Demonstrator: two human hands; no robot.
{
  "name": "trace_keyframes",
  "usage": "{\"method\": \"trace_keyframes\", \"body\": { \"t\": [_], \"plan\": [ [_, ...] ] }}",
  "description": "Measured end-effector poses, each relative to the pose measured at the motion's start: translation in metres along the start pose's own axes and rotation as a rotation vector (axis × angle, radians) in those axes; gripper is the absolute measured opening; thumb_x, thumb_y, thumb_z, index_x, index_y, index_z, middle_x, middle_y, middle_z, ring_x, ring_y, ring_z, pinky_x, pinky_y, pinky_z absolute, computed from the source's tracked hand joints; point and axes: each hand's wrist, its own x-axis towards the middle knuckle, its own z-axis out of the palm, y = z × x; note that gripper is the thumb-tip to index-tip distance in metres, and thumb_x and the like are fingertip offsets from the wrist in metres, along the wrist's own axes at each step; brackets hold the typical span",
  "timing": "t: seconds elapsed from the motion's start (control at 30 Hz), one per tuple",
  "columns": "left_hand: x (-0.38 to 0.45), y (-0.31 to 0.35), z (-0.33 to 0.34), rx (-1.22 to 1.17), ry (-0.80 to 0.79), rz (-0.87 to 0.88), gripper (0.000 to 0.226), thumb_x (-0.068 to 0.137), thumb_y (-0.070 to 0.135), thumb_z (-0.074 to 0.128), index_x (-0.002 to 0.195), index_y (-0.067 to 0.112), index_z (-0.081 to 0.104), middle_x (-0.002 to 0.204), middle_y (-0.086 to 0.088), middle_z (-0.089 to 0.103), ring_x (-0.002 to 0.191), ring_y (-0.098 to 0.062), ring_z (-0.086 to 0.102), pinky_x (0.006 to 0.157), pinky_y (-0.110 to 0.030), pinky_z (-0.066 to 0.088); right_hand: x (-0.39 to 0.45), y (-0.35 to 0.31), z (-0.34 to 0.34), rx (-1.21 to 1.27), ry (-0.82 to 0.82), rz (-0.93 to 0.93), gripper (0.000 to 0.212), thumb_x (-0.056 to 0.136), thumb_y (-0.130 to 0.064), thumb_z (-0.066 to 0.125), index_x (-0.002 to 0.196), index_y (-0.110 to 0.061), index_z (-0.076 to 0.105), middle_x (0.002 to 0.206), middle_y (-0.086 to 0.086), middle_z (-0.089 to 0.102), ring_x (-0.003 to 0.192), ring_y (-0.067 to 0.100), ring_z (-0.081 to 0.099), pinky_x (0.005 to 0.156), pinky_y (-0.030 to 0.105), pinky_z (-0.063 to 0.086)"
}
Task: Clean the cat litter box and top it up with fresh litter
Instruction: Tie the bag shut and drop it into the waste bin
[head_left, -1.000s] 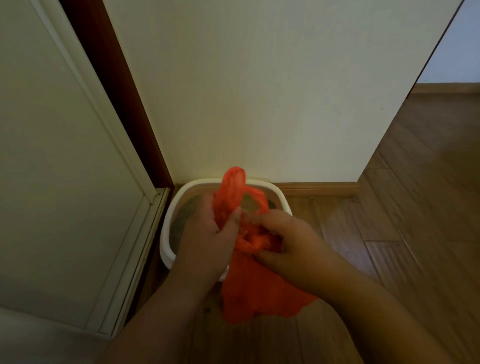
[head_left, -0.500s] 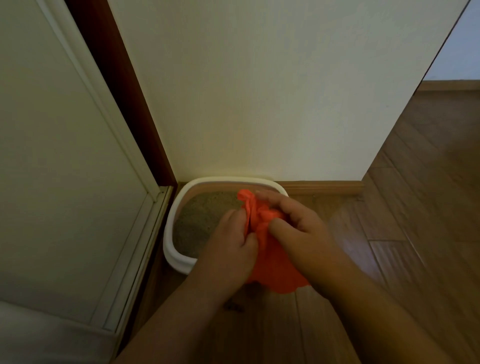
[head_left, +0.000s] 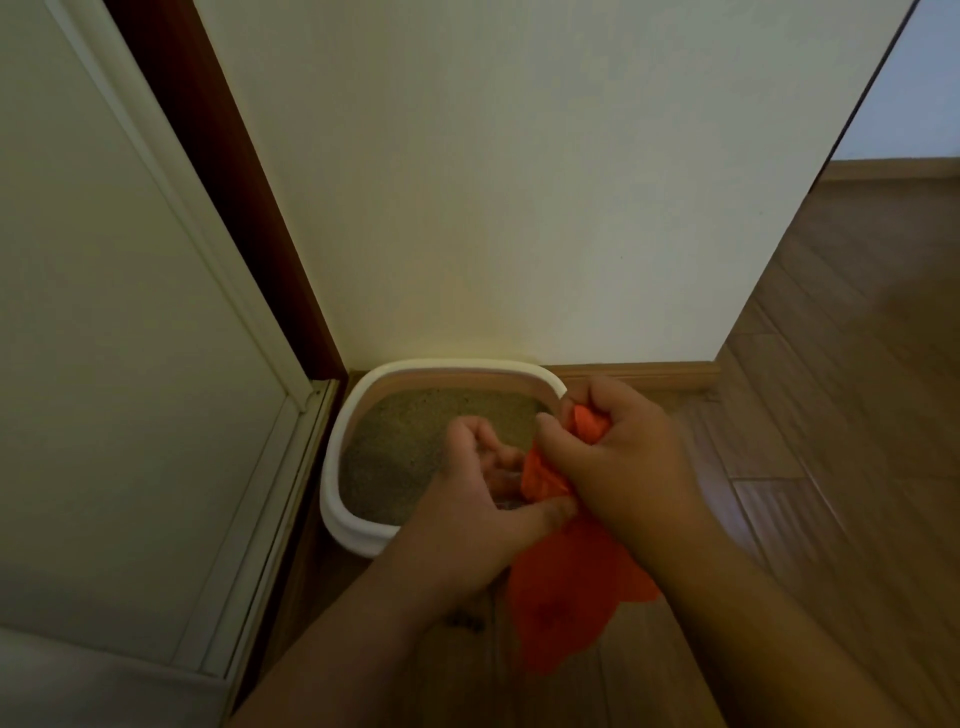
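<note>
Nearest the camera, an orange plastic bag (head_left: 566, 597) is seen hanging low over the wooden floor (head_left: 831, 467), its lower body spread loosely just in front of the litter box (head_left: 358, 535); whether it rests on the boards cannot be told. Its gathered neck is held between both hands. The right hand (head_left: 618, 457) is closed round the upper bunch of the bag, a fold of orange showing between the curled fingers. The left hand (head_left: 467, 509) is curled beside it, its thumb pressed against the plastic at the bag's neck; how far its fingers are wrapped round the bag cannot be told. A risk is judged to lie in the neck: should it be let slip before it is tied or twisted, whatever is inside could be spilled onto the floor or back into the tray, and thin plastic of this sort could be torn if pulled hard. A small dark object (head_left: 465, 621) is noted on the floor below the left wrist; its nature cannot be told. Beyond the hands, the litter box is set in the corner against the white wall (head_left: 519, 208), and its grey-brown litter (head_left: 410, 441) looks shallow, so topping up is judged not yet done
</note>
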Motion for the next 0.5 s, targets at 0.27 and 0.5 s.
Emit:
{"method": "trace_keyframes", "body": {
  "t": [0.27,0.5],
  "plan": [
    [0.0,-0.0073,0.0086,0.113,-0.107,0.073,0.069,0.074,0.046,0.083,0.132,0.052,0.046,0.125,0.021,0.065,0.115,0.003,0.063,0.1,-0.038,0.054,-0.0099,-0.0086,-0.0021,0.488,-0.328,0.091,0.019,0.084,-0.003,0.071,0.076,-0.016,0.059,0.085,0.006,0.063,0.081,0.02,0.067,0.071,0.042,0.06],
    [0.0064,0.0006,0.0107,0.377,0.07,0.079,0.024,0.1,0.028,0.057,0.095,0.051,0.052,0.094,0.013,0.064,0.087,-0.002,0.064,0.083,-0.031,0.057,-0.0094,-0.0122,-0.0013,0.157,-0.395,-0.147,0.024,0.092,-0.031,0.066,0.113,-0.04,0.07,0.128,-0.024,0.049,0.115,-0.011,0.051,0.08,0.005,0.048]
  ]
}}
